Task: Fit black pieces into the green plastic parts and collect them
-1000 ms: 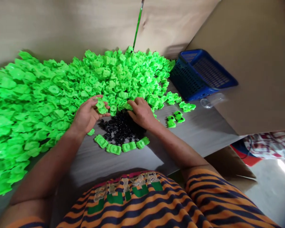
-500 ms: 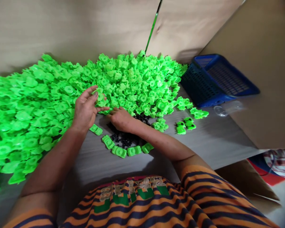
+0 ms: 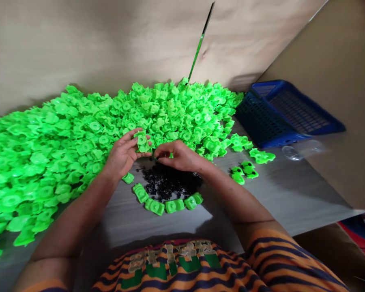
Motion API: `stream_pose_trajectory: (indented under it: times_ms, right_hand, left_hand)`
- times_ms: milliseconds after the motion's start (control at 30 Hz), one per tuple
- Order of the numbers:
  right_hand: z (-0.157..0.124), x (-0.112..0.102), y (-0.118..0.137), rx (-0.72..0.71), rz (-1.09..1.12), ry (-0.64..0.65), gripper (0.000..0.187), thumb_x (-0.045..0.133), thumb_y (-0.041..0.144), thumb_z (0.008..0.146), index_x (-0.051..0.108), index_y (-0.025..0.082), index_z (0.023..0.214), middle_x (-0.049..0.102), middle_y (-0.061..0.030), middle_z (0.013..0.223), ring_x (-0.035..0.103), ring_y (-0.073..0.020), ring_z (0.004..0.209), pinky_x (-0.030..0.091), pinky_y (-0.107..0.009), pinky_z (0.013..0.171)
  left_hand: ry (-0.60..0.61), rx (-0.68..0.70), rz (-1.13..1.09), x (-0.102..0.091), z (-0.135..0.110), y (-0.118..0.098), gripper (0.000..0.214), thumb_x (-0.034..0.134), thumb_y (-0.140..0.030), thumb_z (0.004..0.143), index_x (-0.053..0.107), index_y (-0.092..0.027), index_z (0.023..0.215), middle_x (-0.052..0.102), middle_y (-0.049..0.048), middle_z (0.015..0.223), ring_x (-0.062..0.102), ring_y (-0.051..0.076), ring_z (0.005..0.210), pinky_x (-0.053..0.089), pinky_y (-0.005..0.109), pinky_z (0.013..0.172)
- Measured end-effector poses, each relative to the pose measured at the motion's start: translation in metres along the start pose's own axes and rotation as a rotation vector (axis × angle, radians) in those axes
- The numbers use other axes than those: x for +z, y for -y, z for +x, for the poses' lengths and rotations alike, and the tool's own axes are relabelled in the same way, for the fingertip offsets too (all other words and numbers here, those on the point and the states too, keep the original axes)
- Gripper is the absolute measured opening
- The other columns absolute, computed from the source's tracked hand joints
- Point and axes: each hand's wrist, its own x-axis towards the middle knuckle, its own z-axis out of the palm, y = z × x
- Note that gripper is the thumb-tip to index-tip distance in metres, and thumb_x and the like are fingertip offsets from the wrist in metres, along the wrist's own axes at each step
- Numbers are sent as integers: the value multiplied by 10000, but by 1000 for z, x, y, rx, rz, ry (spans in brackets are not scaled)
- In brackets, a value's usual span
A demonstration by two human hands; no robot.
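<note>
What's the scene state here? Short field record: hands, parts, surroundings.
left hand: holds one green piece in its fingers
right hand: fingertips pinched next to that piece; any content too small to tell
below hands: black pile of small parts on the table
near edge of pile: green row, curved
behind and left: green heap
far right: blue basket

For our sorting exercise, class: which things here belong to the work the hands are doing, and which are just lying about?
In use: left hand, the green piece it holds, right hand, black parts heap, green pile.
Lying about: blue basket, clear item beside it, green rod.
</note>
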Motion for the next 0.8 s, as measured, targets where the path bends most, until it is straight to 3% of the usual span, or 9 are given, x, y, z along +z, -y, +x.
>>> stream_pose_trajectory:
  times_ms: [100,200,433,800]
  right_hand:
    - [-7,-13,3,53,242,-149,80,631,154,842,707,169,860,675,14,739,596,-119,676,467,-237,670]
    - [-6,-13,4,102,339,-296,67,636,204,806,692,178,832,655,19,711,573,-116,649,453,-233,632]
    - [2,3,-1,96,166,-521,128,589,176,761,697,197,828,616,11,736,550,-123,670,445,-254,656]
    - [3,16,0,37,59,-568,77,550,152,818,554,224,794,560,14,755,537,-139,724,447,-267,697]
  left_hand:
    - [40,-40,-12,2,-2,2,437,783,-284,785,648,-195,1190,763,72,1011,756,220,876,668,358,698]
    - [74,-57,-17,6,-4,8,492,839,-303,760,661,-220,1210,745,29,914,717,171,747,653,313,630]
    - [76,-31,23,12,-9,18,466,900,-291,688,764,-220,1128,574,-50,709,608,109,664,665,340,746]
    - [74,-25,95,17,-14,16,489,851,-200,643,788,-231,1127,488,-66,691,544,96,653,655,359,780]
